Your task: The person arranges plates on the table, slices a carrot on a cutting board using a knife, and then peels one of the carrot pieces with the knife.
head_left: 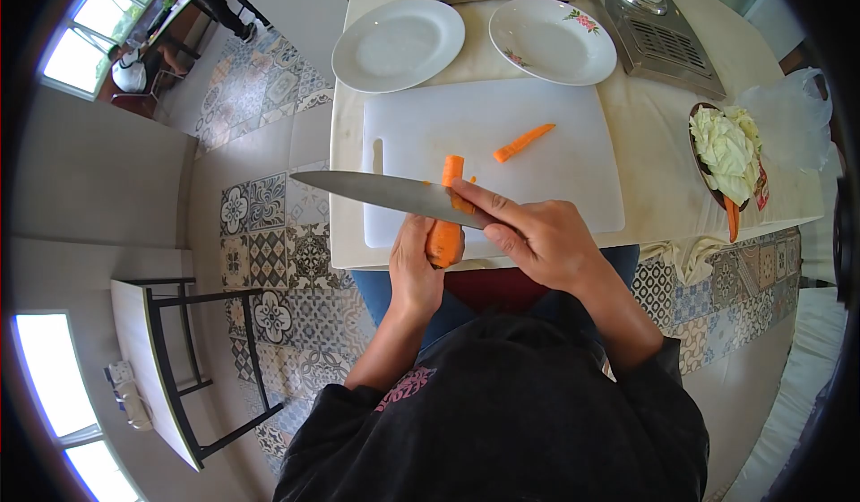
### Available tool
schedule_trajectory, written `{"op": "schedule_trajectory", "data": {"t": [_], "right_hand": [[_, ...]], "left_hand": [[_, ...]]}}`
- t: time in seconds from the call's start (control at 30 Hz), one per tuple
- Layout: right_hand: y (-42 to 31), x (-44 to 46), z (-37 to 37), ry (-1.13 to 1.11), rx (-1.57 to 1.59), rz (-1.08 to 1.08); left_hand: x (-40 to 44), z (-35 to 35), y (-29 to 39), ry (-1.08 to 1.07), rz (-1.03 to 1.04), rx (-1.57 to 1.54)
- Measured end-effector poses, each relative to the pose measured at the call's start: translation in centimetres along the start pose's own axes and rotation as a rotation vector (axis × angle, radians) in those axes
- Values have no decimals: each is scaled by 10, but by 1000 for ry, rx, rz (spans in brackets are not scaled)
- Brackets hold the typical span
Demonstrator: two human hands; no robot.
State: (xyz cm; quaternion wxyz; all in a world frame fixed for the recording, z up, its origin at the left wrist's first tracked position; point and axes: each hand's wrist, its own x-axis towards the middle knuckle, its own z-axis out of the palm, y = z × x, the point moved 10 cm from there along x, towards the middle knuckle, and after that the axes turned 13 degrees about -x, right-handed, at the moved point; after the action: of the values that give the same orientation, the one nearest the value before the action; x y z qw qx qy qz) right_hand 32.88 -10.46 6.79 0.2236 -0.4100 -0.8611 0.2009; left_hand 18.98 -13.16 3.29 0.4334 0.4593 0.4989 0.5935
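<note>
My left hand (417, 256) is closed around the thick end of an orange carrot (445, 244), held over the near edge of a white cutting board (555, 180). My right hand (542, 238) grips a large kitchen knife (376, 193), its forefinger stretched along the blade. The blade lies across the carrot and points left, hiding part of it; the knife's handle is hidden in my fingers. Beyond the blade the carrot's narrower end shows over the board. A separate slim carrot piece (524, 142) lies on the board to the right.
Behind the board stand a white oval plate (399, 45) and a flower-patterned plate (551, 41). Metal appliances (667, 50) are at the back. On the right, a dish holds cabbage leaves (724, 153) beside a clear plastic bag (793, 117). People are far off at upper left.
</note>
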Motion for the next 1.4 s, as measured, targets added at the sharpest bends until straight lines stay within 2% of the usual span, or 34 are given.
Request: {"op": "schedule_trajectory", "data": {"t": [0.13, 0.17, 0.23, 0.3, 0.37, 0.43, 0.53, 0.67, 0.77, 0.83, 0.93, 1.23, 1.33, 1.4], "right_hand": [[12, 3, -5, 84, 91, 35], [14, 4, -7, 97, 110, 55], [20, 3, -1, 7, 211, 73], [17, 1, 7, -108, 272, 78], [5, -5, 9, -182, 259, 45], [-3, -9, 9, -156, 225, -13], [-7, -9, 8, -122, 187, -43], [-5, -10, 11, -184, 199, -20], [-10, -12, 12, -299, 272, 15], [-15, -14, 14, -374, 305, 21], [-15, -14, 10, -293, 321, 11], [-18, -11, 3, -162, 199, -35], [-18, -11, 3, -20, 143, -101], [-16, -11, 4, -76, 155, -34]], "left_hand": [[2, 8, -27, 49, -344, -662], [5, 17, -24, -71, -337, -684], [7, 16, -27, -161, -344, -791], [8, 6, -25, -86, -215, -520], [7, 7, -32, 24, -382, -675], [5, 9, -24, 100, -418, -659], [13, 7, -26, -75, -265, -656], [11, 7, -15, -129, -98, -417], [12, 8, -19, -150, -179, -543], [12, 9, -25, -236, -303, -741], [13, 8, -19, -147, -274, -603], [10, 5, -15, -95, -219, -536], [12, 1, -7, -59, -96, -275], [11, 2, 1, -62, -65, -177]]}}
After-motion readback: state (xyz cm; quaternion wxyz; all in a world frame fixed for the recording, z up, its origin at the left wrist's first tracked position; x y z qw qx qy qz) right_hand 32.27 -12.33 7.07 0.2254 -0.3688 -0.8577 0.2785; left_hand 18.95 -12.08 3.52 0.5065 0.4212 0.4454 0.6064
